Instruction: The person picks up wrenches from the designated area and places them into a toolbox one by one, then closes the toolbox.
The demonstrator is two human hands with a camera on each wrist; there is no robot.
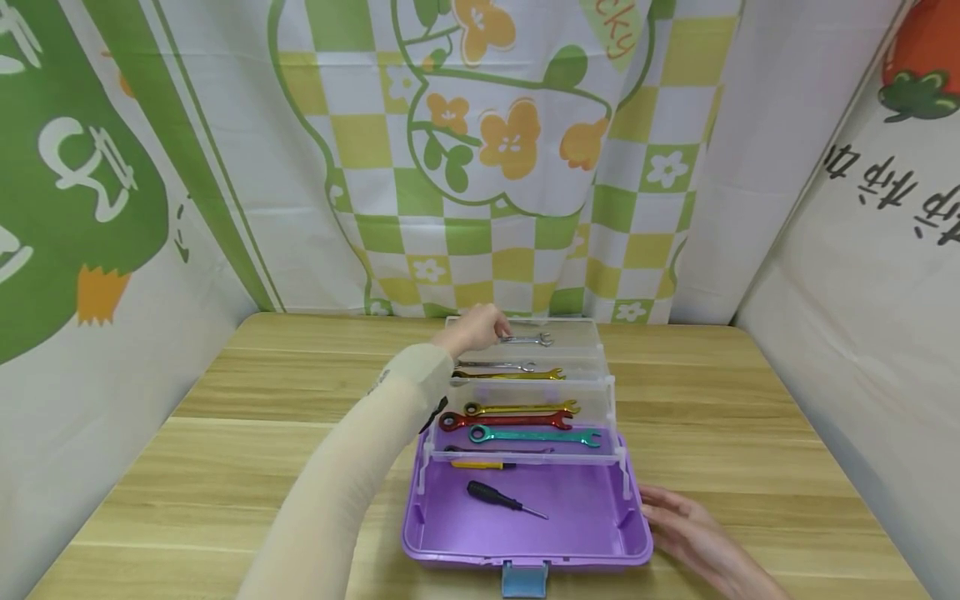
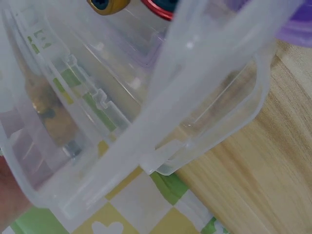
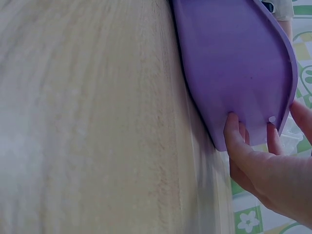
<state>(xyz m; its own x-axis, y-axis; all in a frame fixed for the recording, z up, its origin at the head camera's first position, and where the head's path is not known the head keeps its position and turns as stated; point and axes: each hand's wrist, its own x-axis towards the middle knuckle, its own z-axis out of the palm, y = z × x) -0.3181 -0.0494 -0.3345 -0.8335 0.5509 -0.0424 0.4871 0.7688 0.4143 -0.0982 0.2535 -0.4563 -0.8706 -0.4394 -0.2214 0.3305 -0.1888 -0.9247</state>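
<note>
We see the left hand (image 1: 474, 329) reaching over the clear top tray (image 1: 577, 333) of the purple toolbox (image 1: 592, 508), its fingers curled around the near end of a silver wrench (image 1: 528, 339) that lies in that tray, stretching away to the right of the hand. The right hand (image 1: 686, 529) rests on the wooden table (image 1: 225, 433) against the toolbox's right side, fingers relaxed and touching the purple wall. Coloured wrenches (image 1: 525, 421) fill the lower tray, and a black screwdriver (image 1: 504, 500) lies on the box floor.
</note>
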